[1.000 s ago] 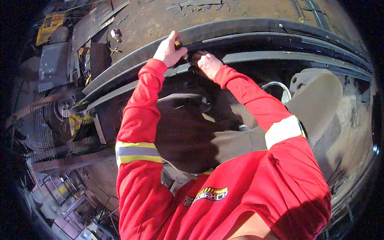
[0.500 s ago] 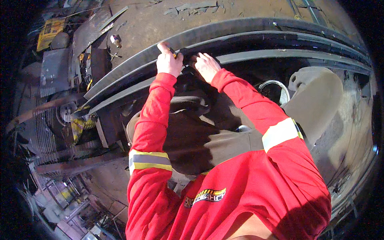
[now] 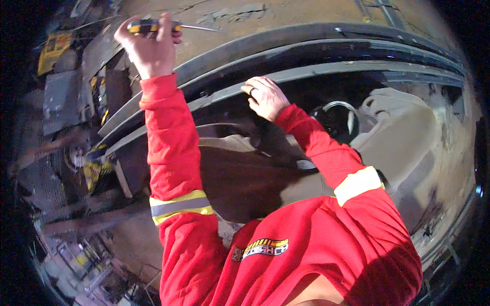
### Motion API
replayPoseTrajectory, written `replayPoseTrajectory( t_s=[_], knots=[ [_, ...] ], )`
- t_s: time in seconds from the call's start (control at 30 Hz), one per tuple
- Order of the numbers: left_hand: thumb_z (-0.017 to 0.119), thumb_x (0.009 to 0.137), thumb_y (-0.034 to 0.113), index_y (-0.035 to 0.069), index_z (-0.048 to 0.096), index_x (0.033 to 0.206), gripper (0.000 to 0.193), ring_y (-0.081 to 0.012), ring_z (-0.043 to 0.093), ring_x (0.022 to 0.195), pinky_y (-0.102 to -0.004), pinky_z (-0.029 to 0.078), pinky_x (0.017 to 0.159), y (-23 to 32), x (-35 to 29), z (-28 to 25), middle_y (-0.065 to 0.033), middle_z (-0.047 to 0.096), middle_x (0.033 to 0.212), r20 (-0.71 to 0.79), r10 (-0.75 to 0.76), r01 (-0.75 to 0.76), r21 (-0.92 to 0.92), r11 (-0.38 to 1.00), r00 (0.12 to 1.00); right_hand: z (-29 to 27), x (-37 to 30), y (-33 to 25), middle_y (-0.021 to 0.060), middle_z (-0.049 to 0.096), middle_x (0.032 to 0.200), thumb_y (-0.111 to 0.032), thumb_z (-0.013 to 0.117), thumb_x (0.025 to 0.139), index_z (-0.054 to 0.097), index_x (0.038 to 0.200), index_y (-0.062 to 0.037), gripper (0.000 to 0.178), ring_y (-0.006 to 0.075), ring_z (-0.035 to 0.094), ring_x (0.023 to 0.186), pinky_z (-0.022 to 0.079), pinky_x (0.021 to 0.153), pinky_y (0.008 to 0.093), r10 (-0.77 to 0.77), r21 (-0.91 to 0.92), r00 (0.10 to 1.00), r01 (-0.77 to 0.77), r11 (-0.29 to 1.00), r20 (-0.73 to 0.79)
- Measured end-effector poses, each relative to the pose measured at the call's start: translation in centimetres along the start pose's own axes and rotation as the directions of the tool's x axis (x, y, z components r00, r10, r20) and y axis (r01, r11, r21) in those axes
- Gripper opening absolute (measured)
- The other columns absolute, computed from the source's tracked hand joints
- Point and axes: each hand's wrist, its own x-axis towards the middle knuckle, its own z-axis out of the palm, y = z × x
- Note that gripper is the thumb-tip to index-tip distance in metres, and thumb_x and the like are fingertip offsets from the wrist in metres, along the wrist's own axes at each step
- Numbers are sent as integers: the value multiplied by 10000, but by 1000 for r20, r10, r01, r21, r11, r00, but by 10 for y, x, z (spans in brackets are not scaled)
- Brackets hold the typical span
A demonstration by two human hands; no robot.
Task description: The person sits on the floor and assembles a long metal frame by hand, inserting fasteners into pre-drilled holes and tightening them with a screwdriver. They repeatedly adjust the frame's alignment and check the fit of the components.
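My left hand point(image 3: 153, 53) is raised at the upper left, beyond the steel beam. It is closed around a screwdriver point(image 3: 139, 25) with a black and yellow handle; the thin metal shaft points to the right. Below it, the long curved-looking steel beam point(image 3: 301, 71) with raised flanges runs across in front of me. My right hand point(image 3: 268, 98), with a dark ring on one finger, is at the beam's near flange. Its fingers are curled, and anything inside them is hidden from view.
A round pale-rimmed container point(image 3: 352, 122) stands beside my bent knee point(image 3: 400, 120). To the left are a yellow object point(image 3: 54, 51), a dark box-like piece point(image 3: 65, 99) and yellow straps point(image 3: 94, 176). Flat scraps point(image 3: 240, 11) lie on the brown ground beyond the beam.
My left hand has moved up and left, away from the beam, with the screwdriver now in plain sight. My right hand has stayed near the beam, shifting slightly toward me.
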Motion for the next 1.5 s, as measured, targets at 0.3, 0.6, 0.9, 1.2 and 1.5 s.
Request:
replayPoseTrajectory(
  t_s=[0.3,0.6,0.9,1.2,1.5],
  knots=[
    [713,808,108,16,307,1172,554,-168,573,465,-271,462,378,-2,-24,119,-145,555,735,353,-94,93,20,996,931,-174,-67,125,81,625,1033,-151,724,603,668,900,-109,305,299,564,983,454,847,416,188,-408,980,-197,891,-62],
    [699,820,118,21,320,1113,489,-151,572,475,-262,460,398,-20,-44,171,-125,589,684,426,-232,233,52,971,875,-182,-56,178,113,584,1125,-207,683,701,627,1090,-137,400,322,511,1132,403,976,467,48,-273,881,93,957,471],
    [720,803,122,71,374,1094,456,-154,606,550,-289,499,489,-27,-80,207,-92,586,707,486,39,-111,120,987,873,-175,-54,175,59,572,1031,-242,725,662,613,1029,-95,411,248,558,952,465,818,388,-231,-354,923,336,873,306],
    [725,798,110,58,362,1075,460,-155,609,536,-282,495,466,-40,-85,218,-99,584,694,530,-42,-59,173,983,847,-177,-49,169,29,552,1027,-303,712,657,623,1063,-122,454,229,533,1029,458,876,404,-158,-380,911,310,871,380],
    [728,791,84,69,352,1071,470,-152,604,530,-283,494,452,-34,-73,217,-108,583,712,499,-75,-24,188,982,864,-175,-48,172,30,556,1111,-318,699,683,607,1092,-120,464,239,515,1093,437,940,415,-103,-386,910,269,882,401]
  ],
)
